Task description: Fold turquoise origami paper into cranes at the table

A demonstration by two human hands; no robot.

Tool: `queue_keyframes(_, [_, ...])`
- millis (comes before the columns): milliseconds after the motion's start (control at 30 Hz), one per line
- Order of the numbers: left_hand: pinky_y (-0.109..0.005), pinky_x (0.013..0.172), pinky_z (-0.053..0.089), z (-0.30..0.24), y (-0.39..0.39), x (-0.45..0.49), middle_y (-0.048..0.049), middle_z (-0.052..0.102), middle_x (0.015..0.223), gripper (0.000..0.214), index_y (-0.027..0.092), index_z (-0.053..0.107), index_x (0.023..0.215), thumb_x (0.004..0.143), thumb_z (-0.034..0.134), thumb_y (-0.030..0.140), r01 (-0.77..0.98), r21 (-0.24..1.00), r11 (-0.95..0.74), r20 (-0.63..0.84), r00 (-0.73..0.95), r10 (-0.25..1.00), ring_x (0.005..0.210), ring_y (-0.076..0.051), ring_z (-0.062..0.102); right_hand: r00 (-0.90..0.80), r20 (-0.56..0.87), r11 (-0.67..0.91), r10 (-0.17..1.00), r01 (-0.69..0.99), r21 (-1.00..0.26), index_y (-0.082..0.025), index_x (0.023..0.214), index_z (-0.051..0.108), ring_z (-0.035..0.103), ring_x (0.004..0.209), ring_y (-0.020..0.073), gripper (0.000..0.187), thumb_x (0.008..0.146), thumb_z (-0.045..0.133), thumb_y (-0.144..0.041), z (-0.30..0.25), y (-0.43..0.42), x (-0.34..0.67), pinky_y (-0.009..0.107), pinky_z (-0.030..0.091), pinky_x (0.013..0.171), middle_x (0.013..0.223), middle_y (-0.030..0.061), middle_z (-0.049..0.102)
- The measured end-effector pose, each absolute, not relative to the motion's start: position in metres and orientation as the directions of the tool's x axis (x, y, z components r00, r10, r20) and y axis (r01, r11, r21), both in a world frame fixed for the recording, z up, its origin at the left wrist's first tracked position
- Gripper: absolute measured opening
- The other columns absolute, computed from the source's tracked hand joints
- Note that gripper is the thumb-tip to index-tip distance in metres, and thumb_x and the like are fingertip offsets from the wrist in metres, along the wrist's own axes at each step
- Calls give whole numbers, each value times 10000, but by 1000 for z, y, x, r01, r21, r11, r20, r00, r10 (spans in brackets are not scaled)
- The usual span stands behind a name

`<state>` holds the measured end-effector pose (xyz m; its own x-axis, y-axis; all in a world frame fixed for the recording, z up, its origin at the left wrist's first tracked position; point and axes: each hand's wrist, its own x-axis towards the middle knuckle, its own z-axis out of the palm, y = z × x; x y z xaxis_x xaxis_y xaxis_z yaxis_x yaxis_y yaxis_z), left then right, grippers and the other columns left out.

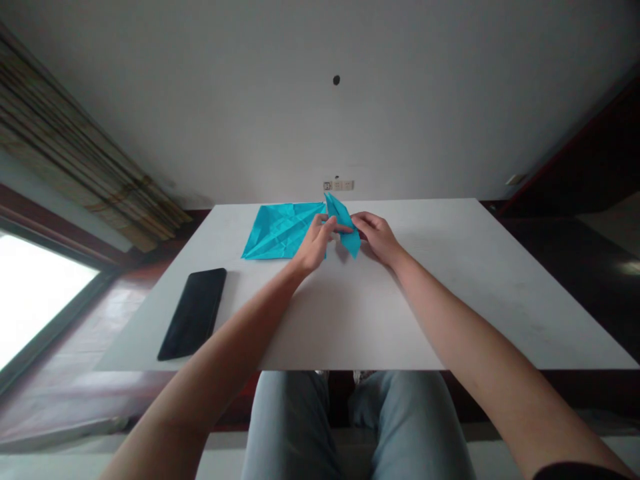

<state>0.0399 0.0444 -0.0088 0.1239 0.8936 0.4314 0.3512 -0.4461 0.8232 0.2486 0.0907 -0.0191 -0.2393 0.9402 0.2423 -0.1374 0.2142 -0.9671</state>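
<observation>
A folded piece of blue paper (342, 212), narrow and pointed at both ends, is held up above the table between my two hands. My left hand (317, 241) has its fingers closed on the paper's left side, with the index finger lying across it. From the right, my right hand (376, 235) pinches the paper's edge; its fingertips are partly hidden behind the paper. Flat on the table to the left lies a blue sheet of paper (280, 230), covered in crease lines. My left hand covers part of its right side.
Both forearms reach over a white table (480, 287). A black phone or tablet (193, 313) lies near its left front edge. Behind the table rises a pale wall with sockets (339, 185). A patterned curtain (85, 147) hangs at the left beside a bright window (37, 293).
</observation>
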Motion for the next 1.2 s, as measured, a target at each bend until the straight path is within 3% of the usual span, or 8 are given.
queue_keyframes(133, [-460, 1172, 615, -15, 47, 42, -157, 634, 1404, 406, 232, 858, 1082, 1075, 764, 628, 427, 788, -443, 445, 101, 890, 1500, -337, 570, -288, 272, 229, 918, -173, -958, -286, 1058, 757, 708, 861, 182, 548, 766, 1014, -672, -15, 87, 250, 280, 591, 643, 1055, 7, 787])
queue_keyframes(267, [-505, 1259, 564, -18, 44, 45, -144, 582, 1401, 381, 236, 827, 1176, 990, 913, 557, 509, 710, -486, 497, 127, 858, 1442, -318, 595, -286, 238, 184, 928, -205, -961, -286, 1108, 763, 704, 821, 162, 643, 686, 1079, -653, -12, 85, 249, 271, 573, 651, 1077, 4, 799])
queue_keyframes(400, [-561, 1353, 473, -14, 39, 47, -146, 606, 1416, 337, 245, 822, 1219, 1050, 858, 535, 598, 639, -484, 525, 121, 843, 1506, -339, 528, -301, 223, 169, 927, -195, -966, -255, 1022, 837, 700, 842, 175, 594, 751, 1010, -754, -12, 86, 251, 283, 545, 673, 992, 26, 807])
queue_keyframes(533, [-571, 1312, 500, -11, 38, 46, -151, 645, 1421, 341, 233, 818, 1167, 1053, 844, 553, 618, 638, -459, 500, 120, 858, 1447, -345, 582, -312, 229, 160, 922, -232, -960, -270, 1066, 843, 656, 773, 154, 578, 754, 1026, -721, -16, 89, 251, 277, 485, 650, 889, -6, 778])
queue_keyframes(733, [-398, 944, 628, -10, 37, 51, -75, 804, 1050, 251, 211, 750, 1087, 1066, 799, 456, 406, 798, -446, 387, 222, 895, 994, -244, 762, -361, 250, 177, 898, -223, -959, -280, 1146, 774, 529, 647, 119, 610, 732, 1064, -621, -16, 89, 249, 277, 437, 593, 854, -56, 688])
queue_keyframes(967, [-354, 947, 612, -8, 40, 53, -60, 831, 1031, 152, 212, 717, 1060, 1027, 798, 336, 262, 864, -430, 393, 180, 902, 989, -214, 781, -277, 226, 193, 934, -141, -971, -275, 1044, 734, 531, 686, 106, 576, 714, 1058, -618, -16, 89, 250, 263, 407, 583, 1047, -24, 726])
queue_keyframes(1100, [-297, 847, 585, -8, 43, 52, -31, 772, 990, 175, 208, 662, 1030, 1021, 797, 318, 173, 925, -339, 319, 130, 939, 914, -171, 741, -282, 257, 214, 924, -174, -961, -312, 1166, 715, 539, 644, 111, 640, 721, 1071, -603, -13, 88, 250, 274, 436, 579, 962, -54, 732])
queue_keyframes(1200, [-279, 866, 591, -7, 44, 54, -25, 745, 1016, 182, 211, 623, 1040, 992, 797, 237, 104, 948, -302, 295, 80, 952, 966, -163, 744, -303, 264, 213, 916, -191, -958, -329, 1230, 702, 550, 610, 108, 682, 732, 1069, -616, -11, 86, 250, 283, 467, 592, 907, -79, 719])
